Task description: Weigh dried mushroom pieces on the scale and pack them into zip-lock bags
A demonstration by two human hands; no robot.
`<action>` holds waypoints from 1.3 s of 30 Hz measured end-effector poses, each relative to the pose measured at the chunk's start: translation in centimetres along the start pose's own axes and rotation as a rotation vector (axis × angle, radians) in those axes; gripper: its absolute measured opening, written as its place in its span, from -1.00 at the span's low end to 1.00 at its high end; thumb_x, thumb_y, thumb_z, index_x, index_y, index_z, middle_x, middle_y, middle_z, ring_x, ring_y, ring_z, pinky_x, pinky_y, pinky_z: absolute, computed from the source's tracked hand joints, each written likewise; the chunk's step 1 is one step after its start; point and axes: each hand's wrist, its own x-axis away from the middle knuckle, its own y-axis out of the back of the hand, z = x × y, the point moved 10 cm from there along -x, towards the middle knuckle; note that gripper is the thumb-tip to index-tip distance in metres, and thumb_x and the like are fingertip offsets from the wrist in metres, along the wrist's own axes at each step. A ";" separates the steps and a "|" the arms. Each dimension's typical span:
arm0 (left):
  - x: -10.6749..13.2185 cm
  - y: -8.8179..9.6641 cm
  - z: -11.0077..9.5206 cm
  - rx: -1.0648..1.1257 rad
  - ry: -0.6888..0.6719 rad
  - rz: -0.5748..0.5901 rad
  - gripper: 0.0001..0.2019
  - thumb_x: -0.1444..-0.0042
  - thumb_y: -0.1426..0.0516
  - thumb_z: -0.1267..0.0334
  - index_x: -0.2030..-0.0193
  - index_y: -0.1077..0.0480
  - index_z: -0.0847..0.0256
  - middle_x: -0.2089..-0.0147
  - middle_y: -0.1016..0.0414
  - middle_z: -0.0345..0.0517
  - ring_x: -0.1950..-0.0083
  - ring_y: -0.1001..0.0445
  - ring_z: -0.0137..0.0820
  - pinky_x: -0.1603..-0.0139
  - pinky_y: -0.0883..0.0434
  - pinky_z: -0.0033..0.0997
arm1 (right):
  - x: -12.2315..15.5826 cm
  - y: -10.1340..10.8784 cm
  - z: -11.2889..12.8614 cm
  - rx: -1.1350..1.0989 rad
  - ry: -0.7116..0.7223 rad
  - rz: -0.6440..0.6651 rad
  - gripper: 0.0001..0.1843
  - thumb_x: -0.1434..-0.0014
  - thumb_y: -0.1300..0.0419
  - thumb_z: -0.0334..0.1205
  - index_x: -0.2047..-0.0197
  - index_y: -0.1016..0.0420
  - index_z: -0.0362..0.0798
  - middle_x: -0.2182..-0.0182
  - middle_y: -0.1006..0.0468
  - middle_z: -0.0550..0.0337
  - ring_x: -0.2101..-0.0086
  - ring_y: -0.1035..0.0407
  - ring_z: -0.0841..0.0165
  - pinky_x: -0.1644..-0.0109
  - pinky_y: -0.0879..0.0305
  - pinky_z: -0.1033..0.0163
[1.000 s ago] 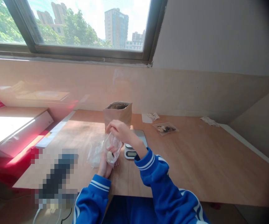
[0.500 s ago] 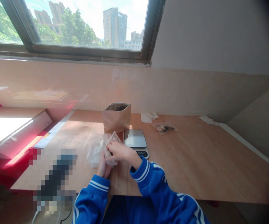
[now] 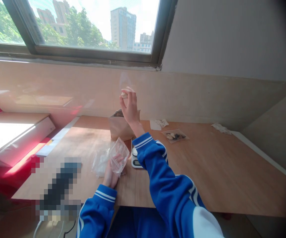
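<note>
My left hand (image 3: 113, 170) grips a clear plastic bag (image 3: 120, 153), its mouth pointing up and its film partly covering my fingers. More clear plastic bags (image 3: 100, 163) lie beside it on the left. Raised above the brown paper bag (image 3: 120, 129), my right hand (image 3: 129, 105) pinches a small pale piece (image 3: 124, 95) whose kind I cannot make out. The paper bag stands upright with its top open; my wrist hides part of its rim. Right of the plastic bag, a kitchen scale (image 3: 135, 160) is mostly hidden under my right sleeve.
A flat clear pouch (image 3: 174, 136) with pale and dark dried pieces lies right of the scale. Behind it are pale scraps on a white sheet (image 3: 155, 125), and more scraps (image 3: 221, 128) sit farther right. The wooden table (image 3: 207, 172) meets a tiled wall. A blurred-out dark object (image 3: 58, 185) lies left.
My right hand has left the plastic bag and risen up and forward over the paper bag, with a small pale piece in its fingers. My left hand has stayed on the plastic bag.
</note>
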 end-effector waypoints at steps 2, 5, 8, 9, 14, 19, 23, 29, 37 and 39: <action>0.0 0.0 0.0 -0.004 0.001 -0.002 -0.70 -0.10 -0.14 0.15 0.12 -0.43 0.33 0.26 -0.57 0.02 0.27 -0.54 -0.36 0.27 -0.49 -0.43 | 1.1 -3.3 -1.2 0.128 -0.018 0.210 -0.74 -0.31 0.04 -0.15 0.02 -0.33 -0.06 0.09 -0.43 0.01 0.04 -0.32 0.30 -0.06 -0.19 0.17; 0.1 -0.1 0.0 -0.017 0.007 -0.006 -0.68 -0.09 -0.14 0.13 0.11 -0.43 0.33 0.26 -0.58 0.02 0.27 -0.54 -0.35 0.31 -0.48 -0.45 | 3.2 -5.6 -1.8 0.241 -0.011 0.375 -0.72 -0.30 0.02 -0.06 0.11 -0.39 -0.04 0.20 -0.49 0.08 0.13 -0.36 0.27 -0.05 -0.14 0.12; 0.3 -0.2 0.1 -0.023 0.021 -0.009 -0.67 -0.11 -0.12 0.12 0.09 -0.43 0.32 0.25 -0.58 0.00 0.28 -0.53 -0.36 0.34 -0.45 -0.46 | 3.5 -5.0 -0.8 0.168 0.052 0.323 -0.69 -0.32 0.06 -0.04 0.12 -0.40 -0.03 0.14 -0.48 0.11 0.09 -0.34 0.31 -0.06 -0.10 0.16; 0.3 -0.2 0.1 -0.021 0.026 -0.011 -0.67 -0.12 -0.12 0.12 0.09 -0.42 0.32 0.25 -0.57 -0.01 0.28 -0.53 -0.36 0.35 -0.45 -0.46 | 3.2 -4.2 -0.5 0.124 0.056 0.265 -0.69 -0.33 0.08 -0.05 0.09 -0.39 -0.03 0.10 -0.46 0.11 0.07 -0.33 0.33 -0.06 -0.10 0.19; 0.2 -0.2 0.1 -0.011 0.026 -0.005 -0.67 -0.10 -0.13 0.13 0.09 -0.42 0.33 0.26 -0.56 0.00 0.27 -0.53 -0.35 0.25 -0.44 -0.41 | 2.8 -1.0 -1.4 0.099 -0.038 0.029 -0.62 -0.38 0.23 -0.13 0.03 -0.35 -0.04 0.09 -0.42 0.09 0.04 -0.26 0.34 -0.09 -0.10 0.20; 0.1 -0.2 0.1 0.012 0.023 -0.010 -0.69 -0.14 -0.09 0.15 0.09 -0.42 0.34 0.26 -0.56 0.00 0.26 -0.52 -0.36 0.23 -0.44 -0.41 | 3.8 -3.1 -2.2 0.287 -0.003 0.200 -0.67 -0.32 0.06 -0.12 0.29 -0.47 -0.04 0.12 -0.43 0.07 0.05 -0.23 0.25 -0.14 0.00 0.07; 0.1 -0.1 0.3 -0.013 0.035 -0.009 -0.70 -0.15 -0.08 0.16 0.09 -0.42 0.32 0.26 -0.57 0.00 0.32 -0.51 -0.38 0.32 -0.43 -0.43 | 3.9 -2.7 -1.9 0.244 0.011 0.162 -0.72 -0.32 0.06 -0.13 0.15 -0.45 0.01 -0.05 -0.33 0.09 -0.04 -0.19 0.27 -0.17 0.03 0.08; 0.2 -0.2 0.1 0.003 0.029 -0.006 -0.69 -0.12 -0.10 0.13 0.10 -0.43 0.32 0.29 -0.56 -0.02 0.31 -0.52 -0.36 0.28 -0.44 -0.41 | 6.5 0.9 -1.7 0.051 -0.128 0.051 -0.70 -0.34 0.16 -0.18 0.19 -0.37 -0.03 0.12 -0.41 0.09 0.06 -0.26 0.32 -0.12 -0.07 0.16; 1.3 -2.2 -0.4 -0.084 -0.036 0.104 -0.59 0.03 -0.25 0.16 0.01 -0.44 0.24 0.13 -0.56 -0.02 0.15 -0.52 -0.26 0.13 -0.42 -0.33 | 17.4 -0.3 -4.8 -0.079 -0.525 0.504 -0.66 -0.15 -0.12 -0.03 0.13 -0.38 -0.11 0.19 -0.49 0.03 0.19 -0.38 0.25 0.11 -0.27 0.16; 1.5 -1.9 -0.9 -0.140 -0.093 0.080 -0.57 0.10 -0.29 0.23 0.03 -0.45 0.21 0.11 -0.55 -0.05 0.14 -0.51 -0.28 0.17 -0.42 -0.39 | 18.4 0.4 -5.9 -0.204 -0.630 0.496 -0.74 -0.16 -0.10 -0.05 0.27 -0.42 -0.08 0.36 -0.53 0.13 0.34 -0.41 0.31 0.23 -0.29 0.22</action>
